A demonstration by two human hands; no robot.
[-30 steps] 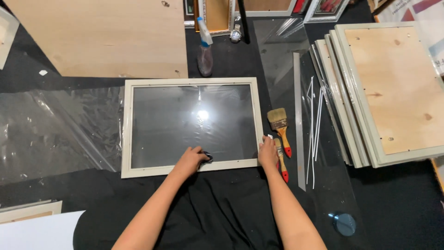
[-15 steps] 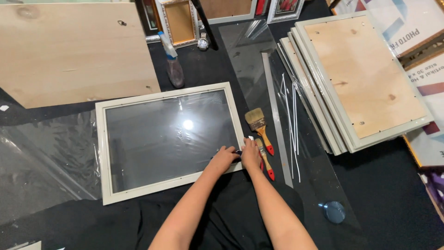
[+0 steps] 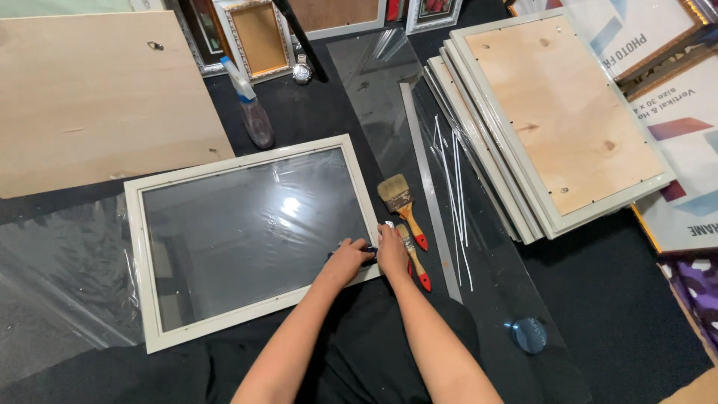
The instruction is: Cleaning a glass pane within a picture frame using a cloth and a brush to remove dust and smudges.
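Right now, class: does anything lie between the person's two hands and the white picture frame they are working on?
Nothing visible does. The left hand and right hand already rest on the white picture frame at its near right corner. The two paintbrushes lie just beside it, to the right.

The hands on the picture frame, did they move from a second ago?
Yes. The left hand slid right along the pale frame's bottom edge to its right corner, and now sits close beside the right hand, both pressed together at that corner. A second ago they were apart. The two paintbrushes, spray bottle and stack of wood-backed frames lie as they did.
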